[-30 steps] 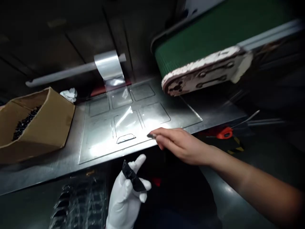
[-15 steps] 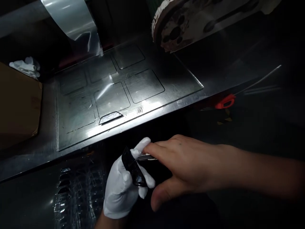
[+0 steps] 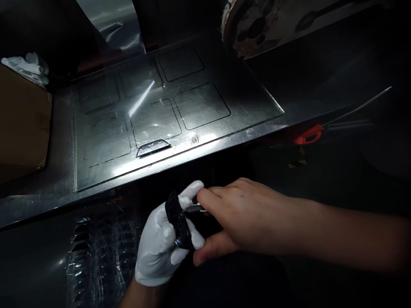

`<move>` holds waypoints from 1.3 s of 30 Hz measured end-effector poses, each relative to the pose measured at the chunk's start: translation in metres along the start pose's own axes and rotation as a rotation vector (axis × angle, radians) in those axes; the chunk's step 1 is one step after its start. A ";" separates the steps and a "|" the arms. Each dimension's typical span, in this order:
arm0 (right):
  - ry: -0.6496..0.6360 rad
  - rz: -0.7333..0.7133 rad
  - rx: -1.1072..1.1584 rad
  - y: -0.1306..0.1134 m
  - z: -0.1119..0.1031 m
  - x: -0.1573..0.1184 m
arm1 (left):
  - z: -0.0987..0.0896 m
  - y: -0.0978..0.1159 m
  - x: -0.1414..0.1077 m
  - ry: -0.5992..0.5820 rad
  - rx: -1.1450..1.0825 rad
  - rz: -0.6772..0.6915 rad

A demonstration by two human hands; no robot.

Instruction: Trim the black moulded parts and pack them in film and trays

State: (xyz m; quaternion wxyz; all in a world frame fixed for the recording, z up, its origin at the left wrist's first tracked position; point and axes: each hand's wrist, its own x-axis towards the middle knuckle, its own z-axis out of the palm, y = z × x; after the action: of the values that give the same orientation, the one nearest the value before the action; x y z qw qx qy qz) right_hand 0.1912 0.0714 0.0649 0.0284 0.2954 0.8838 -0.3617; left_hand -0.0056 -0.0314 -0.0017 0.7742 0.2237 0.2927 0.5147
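Observation:
My left hand, in a white glove, grips a small glossy black plastic part held upright below the table edge. Bare, my right hand reaches in from the right with its fingers bent around a slim metal-tipped tool. The tool's tip is at or close to the black part's side; its kind and whether it touches cannot be told. The right thumb lies beside the gloved fingertips. Another dark trapezoid-shaped part lies on the clear sheet atop the metal table.
A clear tray with rows of black parts sits at lower left. A cardboard box stands at left, white gloves on it. Plastic film hangs behind. A machine arm overhangs the table. A red-handled tool is at right.
My right thumb has moved up and left, closer to the gloved fingers. The black part has tilted slightly in my left hand. The view has shifted a little.

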 end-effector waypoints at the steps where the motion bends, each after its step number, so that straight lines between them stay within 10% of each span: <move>1: 0.005 0.005 -0.022 -0.002 0.000 0.001 | -0.001 0.001 0.000 0.015 0.001 -0.011; 39: 0.037 0.089 -0.020 0.046 0.026 -0.025 | 0.015 -0.017 0.032 0.145 0.091 -0.185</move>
State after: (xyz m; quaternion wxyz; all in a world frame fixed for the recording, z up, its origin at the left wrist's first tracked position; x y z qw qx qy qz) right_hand 0.2322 0.0678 0.0241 0.0311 0.3406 0.8738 -0.3457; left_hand 0.0249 -0.0089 -0.0088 0.7842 0.1926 0.3904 0.4422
